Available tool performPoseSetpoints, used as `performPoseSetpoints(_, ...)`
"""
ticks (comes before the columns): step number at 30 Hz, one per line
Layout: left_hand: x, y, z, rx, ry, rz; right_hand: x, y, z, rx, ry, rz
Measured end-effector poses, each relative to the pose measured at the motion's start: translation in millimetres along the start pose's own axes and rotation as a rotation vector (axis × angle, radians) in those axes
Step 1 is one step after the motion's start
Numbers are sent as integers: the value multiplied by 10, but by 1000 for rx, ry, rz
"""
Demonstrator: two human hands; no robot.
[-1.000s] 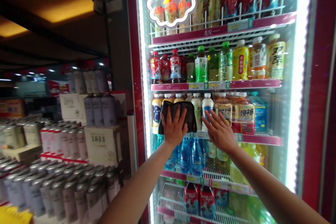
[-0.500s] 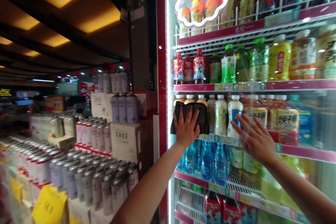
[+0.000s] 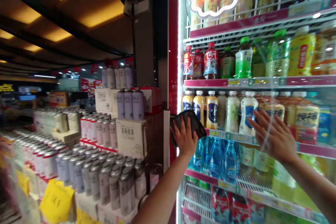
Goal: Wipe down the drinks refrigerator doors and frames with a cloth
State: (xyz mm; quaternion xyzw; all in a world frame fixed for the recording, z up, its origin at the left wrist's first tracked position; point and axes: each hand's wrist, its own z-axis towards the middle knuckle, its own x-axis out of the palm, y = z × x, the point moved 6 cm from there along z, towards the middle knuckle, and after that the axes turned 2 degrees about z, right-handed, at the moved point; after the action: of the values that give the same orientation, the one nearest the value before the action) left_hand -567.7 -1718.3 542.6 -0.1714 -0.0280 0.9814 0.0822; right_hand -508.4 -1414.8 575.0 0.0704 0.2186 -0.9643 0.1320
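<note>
My left hand (image 3: pixel 185 140) lies with fingers spread on a black cloth (image 3: pixel 197 120), pressing it against the lower left part of a lit drinks fridge's glass door (image 3: pixel 265 119). The cloth overlaps the red door frame, and its left side is folded up. To the right, my right hand (image 3: pixel 275 136) is bare and open, its fingers apart, at the glass in front of a bottle with a white and blue label (image 3: pixel 248 113). Whether the whole palm touches the glass, I cannot tell.
Behind the glass, shelves hold rows of bottles, including blue water bottles (image 3: pixel 215 157). A glowing sign (image 3: pixel 220 14) hangs at the top. On the left stand many silver-topped cans (image 3: pixel 115 182), stacked cartons (image 3: pixel 131 136) and a yellow price card (image 3: pixel 57 199).
My left hand has moved the cloth left across the glass onto the door frame, uncovering yellow bottles behind it. My right hand stays near the same bottle. The view has shifted slightly left.
</note>
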Motion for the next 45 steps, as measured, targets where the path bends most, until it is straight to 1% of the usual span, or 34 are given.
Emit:
performPoseSetpoints(1, -13, 0, 46, 12, 4, -1, 4, -3, -2, 2, 1, -2)
performPoseSetpoints(2, -41, -6, 154, 26, 5, -5, 7, -3, -4, 1, 0, -8)
performPoseSetpoints(4, -124, -32, 483, 65, 0, -17, 10, 2, -6, -11, -4, -26)
performPoseSetpoints(6, -212, -44, 800, 70, -24, -25, 11, 11, -3, -24, -5, -39)
performPoseSetpoints(7, -239, -44, 892, 67, -34, -28, 11, 14, 1, -26, -3, -40)
performPoseSetpoints(8, -249, -39, 918, 63, -41, -29, 10, 14, 6, -21, -2, -40)
performPoseSetpoints(9, -237, -29, 869, 63, -43, -27, 8, 15, 11, -17, -4, -41)
performPoseSetpoints(10, -206, -17, 751, 74, -42, -25, 7, 16, 16, -14, -5, -43)
performPoseSetpoints(12, -98, 19, 365, 119, -38, -11, 8, 18, 25, -6, -5, -46)
performPoseSetpoints(14, 33, 24, -71, 254, -34, -16, 15, 18, 28, 2, -1, -45)
performPoseSetpoints(15, 91, 28, -246, 317, -34, -16, 20, 17, 29, 6, 3, -43)
performPoseSetpoints(16, 132, 46, -360, 340, -44, -10, 24, 17, 29, 8, 5, -40)
performPoseSetpoints(17, 162, 51, -414, 371, -51, -5, 27, 16, 28, 9, 6, -38)
performPoseSetpoints(18, 174, 45, -407, 397, -59, -2, 27, 15, 27, 8, 4, -37)
performPoseSetpoints(20, 147, -1, -253, 455, -77, -1, 25, 9, 26, 5, -3, -37)
performPoseSetpoints(23, 9, -101, 100, 551, -102, -7, 13, -2, 23, 1, -2, -35)
performPoseSetpoints(25, -120, -149, 265, 620, -99, -11, -1, 0, 22, -3, 2, -40)
performPoseSetpoints(27, -274, -166, 331, 685, -84, -14, -16, -2, 22, 13, 7, -44)
performPoseSetpoints(29, -465, -146, 334, 717, -85, -16, -23, -4, 19, 32, 10, -41)
performPoseSetpoints(31, -683, -87, 342, 699, -131, -8, -21, -7, 13, 35, 9, -39)
performPoseSetpoints(33, -874, 12, 398, 631, -198, 17, -14, -5, 4, 18, 2, -57)
performPoseSetpoints(35, -968, 148, 496, 530, -229, 65, -10, -6, -3, 10, -1, -77)
performPoseSetpoints(37, -924, 312, 566, 427, -187, 124, -19, -1, -4, 18, 6, -81)
performPoseSetpoints(39, -760, 475, 508, 365, -87, 171, -42, 15, 2, 41, 17, -53)
performPoseSetpoints(40, -654, 547, 413, 355, -25, 187, -55, 23, 6, 57, 23, -31)
performPoseSetpoints(42, -451, 664, 118, 359, 89, 209, -77, 34, 14, 83, 32, 3)
performPoseSetpoints(44, -319, 743, -199, 367, 162, 224, -87, 31, 17, 97, 28, 8)
performPoseSetpoints(45, -287, 763, -311, 371, 182, 227, -90, 34, 15, 84, 16, -1)
